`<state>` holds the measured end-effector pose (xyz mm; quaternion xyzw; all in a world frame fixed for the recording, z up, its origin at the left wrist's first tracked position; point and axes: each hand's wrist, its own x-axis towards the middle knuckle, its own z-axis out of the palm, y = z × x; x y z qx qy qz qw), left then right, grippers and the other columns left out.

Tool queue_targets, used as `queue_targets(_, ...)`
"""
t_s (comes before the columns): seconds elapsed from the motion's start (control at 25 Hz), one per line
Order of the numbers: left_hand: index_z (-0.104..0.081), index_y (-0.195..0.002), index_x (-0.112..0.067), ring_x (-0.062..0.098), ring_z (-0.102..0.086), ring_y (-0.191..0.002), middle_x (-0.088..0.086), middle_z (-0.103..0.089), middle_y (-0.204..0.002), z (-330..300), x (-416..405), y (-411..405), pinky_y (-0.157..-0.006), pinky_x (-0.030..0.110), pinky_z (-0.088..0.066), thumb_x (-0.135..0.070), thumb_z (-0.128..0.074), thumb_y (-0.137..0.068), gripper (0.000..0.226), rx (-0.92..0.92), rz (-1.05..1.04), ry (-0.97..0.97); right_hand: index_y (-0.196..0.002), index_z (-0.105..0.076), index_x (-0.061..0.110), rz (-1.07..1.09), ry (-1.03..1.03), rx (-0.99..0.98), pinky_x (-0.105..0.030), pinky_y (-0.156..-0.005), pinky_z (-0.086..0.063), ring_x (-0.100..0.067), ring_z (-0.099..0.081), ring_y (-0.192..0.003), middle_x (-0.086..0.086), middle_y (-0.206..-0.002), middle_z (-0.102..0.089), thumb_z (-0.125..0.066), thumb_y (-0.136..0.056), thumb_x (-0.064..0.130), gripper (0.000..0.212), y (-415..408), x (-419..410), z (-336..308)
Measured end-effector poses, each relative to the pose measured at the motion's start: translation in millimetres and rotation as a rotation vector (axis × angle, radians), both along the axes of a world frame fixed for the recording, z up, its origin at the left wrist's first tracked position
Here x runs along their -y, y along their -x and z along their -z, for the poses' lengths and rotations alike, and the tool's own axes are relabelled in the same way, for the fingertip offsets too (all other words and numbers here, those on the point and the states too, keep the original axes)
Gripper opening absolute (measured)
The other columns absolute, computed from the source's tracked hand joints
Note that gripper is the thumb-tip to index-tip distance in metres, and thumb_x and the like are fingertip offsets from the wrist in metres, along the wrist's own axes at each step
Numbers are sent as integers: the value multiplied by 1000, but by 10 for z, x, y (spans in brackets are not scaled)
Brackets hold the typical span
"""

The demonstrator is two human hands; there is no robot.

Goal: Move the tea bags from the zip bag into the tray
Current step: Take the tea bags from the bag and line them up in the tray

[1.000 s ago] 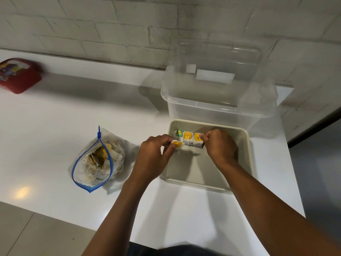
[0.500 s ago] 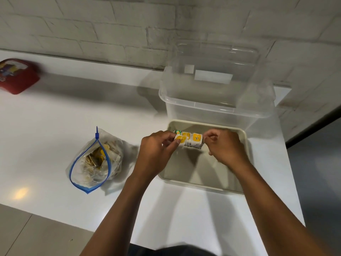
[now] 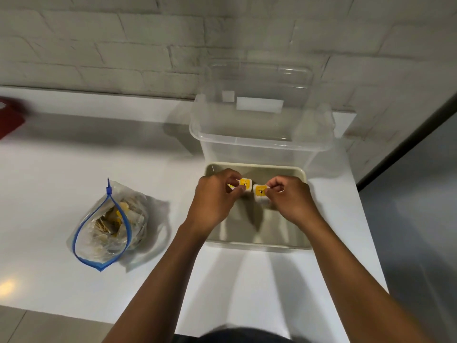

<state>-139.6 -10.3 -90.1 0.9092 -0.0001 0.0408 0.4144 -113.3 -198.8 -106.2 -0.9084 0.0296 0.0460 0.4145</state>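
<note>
Hands meet over the beige tray, each pinching a tea bag: the left hand grips one yellow-labelled sachet, the right hand another, seemingly just apart. Zip bag lies open to the left on the white counter, with more tea bags inside.

- zip bag on counter, left of tray
- tub just behind tray
- both hands over tray, each holding a tea bag: left hand, right hand
</note>
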Motion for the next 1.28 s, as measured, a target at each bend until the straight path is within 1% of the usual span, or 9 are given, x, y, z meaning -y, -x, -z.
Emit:
queue_targets(0.08, -70, -104, -26, 17, -62, -83, -9, -72, -92, 62, -97, 33, -75, 30, -51, -23, -72, -87, 17, 114, -48, -187, -75, -66, 26, 55, 115, -44, -31, -75, -56, -16, -68, -76, 9, -75, -70, -64, -85, 25, 11, -96, -21, 143)
queue_targets(0.16, -71, -107, -24, 27, -55, -88, -1, -70, -96, 113, -192, 97, -75, 35, -48, -16, -70, -87, 21, 209, -94, -342, -74, -64, 25, 106, 127, -95, -32, -76, -57, -20, -69, -78, 5, -80, -71, -60, -85, 25, 12, -176, -50, 267)
queue_targets(0.24, -71, -109, -22, 31, -52, -89, 5, -67, -100, 154, -290, 127, -77, 39, -47, -11, -69, -85, 26, 250, -139, -407, -76, -63, 25, 130, 157, -121, -27, -75, -53, -22, -68, -83, 1, -86, -72, -60, -88, 23, 13, -240, -81, 355)
queue_targets(0.4, -70, -113, -21, 33, -53, -93, 8, -63, -110, 299, -414, 158, -80, 39, -47, -16, -70, -86, 27, 214, -95, -417, -83, -69, 25, 143, 126, -147, -22, -72, -46, -20, -67, -84, 0, -89, -74, -60, -89, 20, 12, -297, -135, 446)
queue_targets(0.6, -70, -111, -20, 34, -53, -91, 8, -63, -110, 439, -469, 180, -81, 40, -48, -18, -73, -85, 27, 246, -46, -388, -92, -75, 20, 215, 38, -111, -24, -76, -49, -21, -67, -87, -4, -95, -76, -62, -88, 19, 14, -338, -161, 510)
queue_targets(0.88, -71, -110, -21, 32, -52, -93, 6, -63, -110, 470, -469, 176, -82, 40, -48, -18, -73, -85, 25, 236, -48, -354, -102, -78, 13, 241, -13, -82, -19, -73, -42, -21, -68, -88, -8, -97, -76, -66, -90, 19, 18, -337, -151, 505)
queue_targets(1.08, -71, -110, -21, 32, -53, -92, 6, -63, -111, 472, -460, 171, -82, 39, -48, -16, -72, -86, 25, 220, -66, -362, -103, -77, 13, 247, -48, -103, -23, -77, -50, -23, -70, -88, -10, -98, -76, -66, -90, 20, 19, -345, -156, 515)
queue_targets(1.2, -72, -110, -21, 32, -53, -93, 6, -63, -111, 465, -461, 166, -81, 40, -48, -17, -72, -86, 24, 221, -64, -365, -102, -78, 14, 263, -37, -103, -21, -73, -45, -18, -66, -83, -8, -97, -76, -68, -88, 22, 18, -335, -159, 493)
queue_targets(1.28, -71, -109, -22, 31, -53, -92, 6, -64, -110, 459, -460, 174, -81, 39, -48, -19, -71, -87, 22, 226, -62, -367, -100, -78, 13, 266, -14, -104, -19, -74, -43, -20, -67, -86, -8, -97, -76, -70, -87, 23, 19, -316, -138, 481)
